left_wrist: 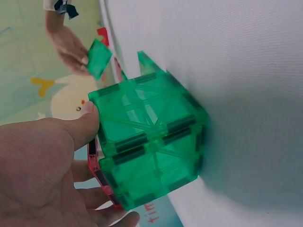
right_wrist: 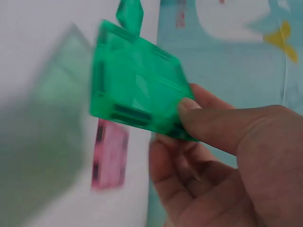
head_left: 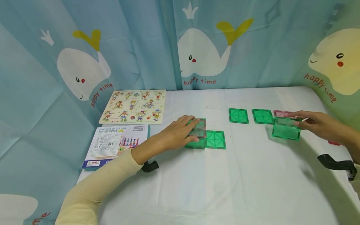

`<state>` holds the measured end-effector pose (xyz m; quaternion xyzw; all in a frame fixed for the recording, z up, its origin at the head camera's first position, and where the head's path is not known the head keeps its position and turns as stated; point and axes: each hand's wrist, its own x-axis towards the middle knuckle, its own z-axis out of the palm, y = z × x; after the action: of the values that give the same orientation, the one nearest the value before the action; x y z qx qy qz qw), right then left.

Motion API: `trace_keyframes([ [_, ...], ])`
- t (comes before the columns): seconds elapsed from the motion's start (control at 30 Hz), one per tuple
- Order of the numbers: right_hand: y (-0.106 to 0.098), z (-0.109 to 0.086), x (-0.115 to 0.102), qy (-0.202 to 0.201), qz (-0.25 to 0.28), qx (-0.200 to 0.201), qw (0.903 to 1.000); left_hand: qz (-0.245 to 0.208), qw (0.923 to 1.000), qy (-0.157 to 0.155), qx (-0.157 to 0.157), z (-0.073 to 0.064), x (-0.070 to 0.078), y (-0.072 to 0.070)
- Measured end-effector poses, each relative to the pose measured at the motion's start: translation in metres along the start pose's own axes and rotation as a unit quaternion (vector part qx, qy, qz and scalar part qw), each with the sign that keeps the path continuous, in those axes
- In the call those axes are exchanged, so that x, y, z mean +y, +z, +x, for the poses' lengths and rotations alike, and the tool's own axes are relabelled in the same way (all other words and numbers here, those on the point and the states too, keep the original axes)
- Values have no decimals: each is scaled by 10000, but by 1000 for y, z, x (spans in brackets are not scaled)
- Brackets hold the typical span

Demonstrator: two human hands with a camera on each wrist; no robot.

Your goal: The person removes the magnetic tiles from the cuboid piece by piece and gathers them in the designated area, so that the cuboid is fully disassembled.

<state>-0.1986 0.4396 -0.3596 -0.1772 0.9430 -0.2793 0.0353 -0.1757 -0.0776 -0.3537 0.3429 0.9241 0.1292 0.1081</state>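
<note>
Children's play corner, apparently: whale-print curtain [head_left: 140, 37], cloth-covered table [head_left: 197, 187], picture board [head_left: 133, 106], beaded-boxes set [head_left: 115, 143], translucent tiles [head_left: 238, 116].

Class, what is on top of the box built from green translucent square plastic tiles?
A flat red translucent plastic tile lies on top of the box. The left hand covers part of the tile in the head view; that covered part cannot be seen there.

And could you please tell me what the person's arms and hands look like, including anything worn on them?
The left hand and right hand are ungloved. The left sleeve is plain cream, ending on the forearm; only a pale edge of the right sleeve shows. A black piece sits near each wrist.
</note>
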Motion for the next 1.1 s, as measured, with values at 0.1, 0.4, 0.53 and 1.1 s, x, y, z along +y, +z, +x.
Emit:
trace_keyframes([
  [0.1, -4, -11, 23, 273, 146, -248, 9992, 8, 10000, 12, 17, 0, 1, 1],
  [0.4, -5, -22, 52, 990, 319, -1094, 9885, 9, 10000, 14, 23, -1, 1, 0],
  [0.53, -2, -20, 51, 1136, -54, -1139, 9870, 33, 10000, 2, -5, -1, 2, -1],
  [1.1, 19, -11, 45, 939, -488, -757, 9915, 19, 10000, -47, -24, -1, 0, 1],
])
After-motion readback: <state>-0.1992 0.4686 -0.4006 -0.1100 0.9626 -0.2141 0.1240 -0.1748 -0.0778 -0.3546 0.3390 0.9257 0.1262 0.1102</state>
